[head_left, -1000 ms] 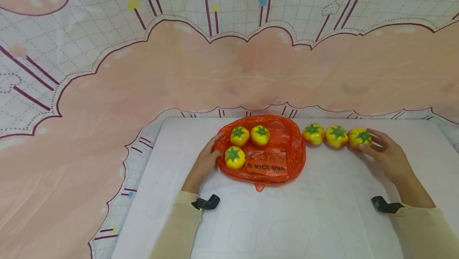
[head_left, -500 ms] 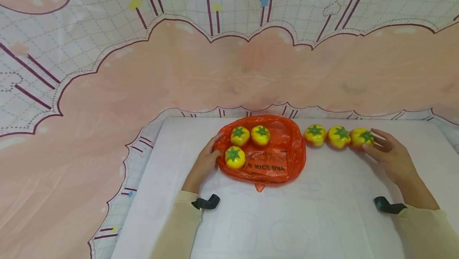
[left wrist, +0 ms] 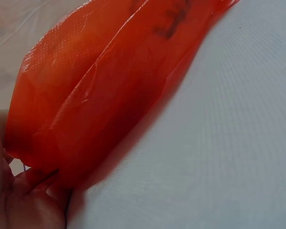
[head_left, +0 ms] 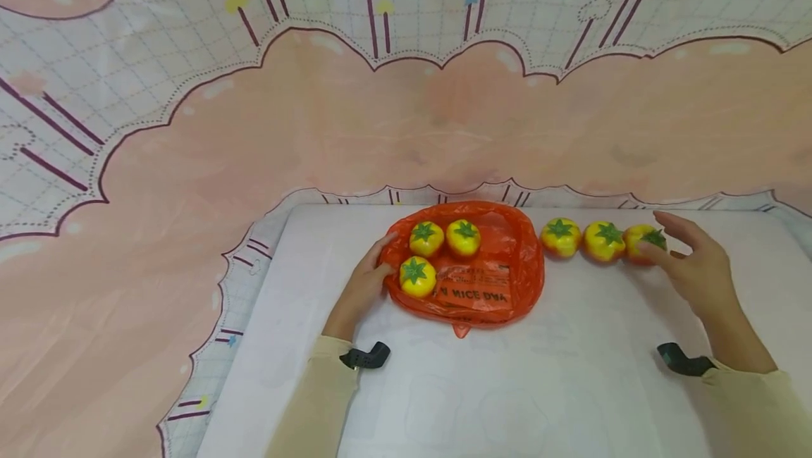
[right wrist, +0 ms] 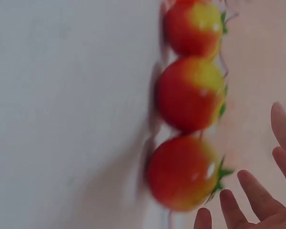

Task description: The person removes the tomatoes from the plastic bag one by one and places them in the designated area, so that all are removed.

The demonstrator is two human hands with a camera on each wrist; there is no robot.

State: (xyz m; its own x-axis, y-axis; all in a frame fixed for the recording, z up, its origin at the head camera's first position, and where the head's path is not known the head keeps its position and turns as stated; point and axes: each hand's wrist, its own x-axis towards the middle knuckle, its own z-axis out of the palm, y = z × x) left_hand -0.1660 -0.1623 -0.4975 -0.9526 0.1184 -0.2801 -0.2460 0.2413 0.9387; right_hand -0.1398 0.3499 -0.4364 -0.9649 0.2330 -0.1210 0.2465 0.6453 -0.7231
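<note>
A red plastic bag (head_left: 482,308) lies spread with its rim rolled around it. Three yellow-and-red toy tomatoes rest in it: a front one (head_left: 417,277), a back left one (head_left: 426,239) and a back right one (head_left: 464,238). My left hand (head_left: 363,289) pinches the bag's left rim, as the left wrist view confirms with the red film (left wrist: 109,95) between thumb and fingers. Right of the bag, a row holds a left tomato (head_left: 561,238), a middle tomato (head_left: 604,242) and a right tomato (head_left: 639,245). Beside the right tomato, my right hand (head_left: 700,268) is spread, fingers apart (right wrist: 257,195).
All of this lies on a white tabletop (head_left: 507,394), the bag and row close to its back edge. Behind stands a peach-coloured patterned cloth (head_left: 444,127). Each wrist carries a black band device, one on the left (head_left: 366,357) and one on the right (head_left: 685,361).
The row of tomatoes has shifted slightly to the right. My right hand's fingers have spread wider and lifted at the right tomato. My left hand stays at the bag's rim.
</note>
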